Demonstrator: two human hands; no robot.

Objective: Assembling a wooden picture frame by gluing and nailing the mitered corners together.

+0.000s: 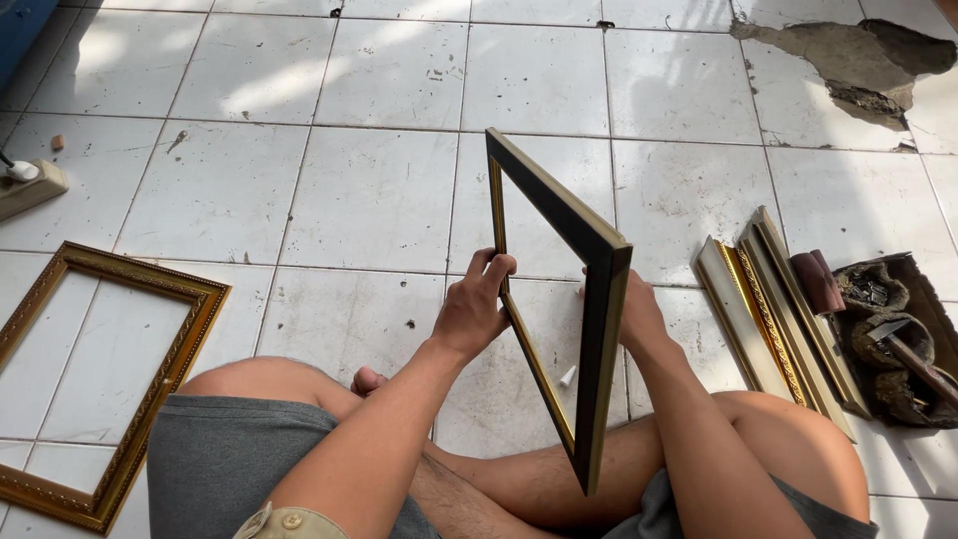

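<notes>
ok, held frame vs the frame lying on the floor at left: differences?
The held frame is dark with a thin gold inner edge; the floor frame is ornate gold all over. The held frame stands on edge, gripped by the left hand and right hand; the floor frame lies flat on the tiles, untouched. Both are empty rectangles.

We see white tile floor (379, 200), scuffed, dark grout lines. Sun patches fall on far tiles, upper left. We note broken patch (848, 60) top right, bare grey cement showing. Blue edge (20, 30) sits at top left corner. We spot small debris specks scattered on tiles. No walls, no windows in our view.
</notes>
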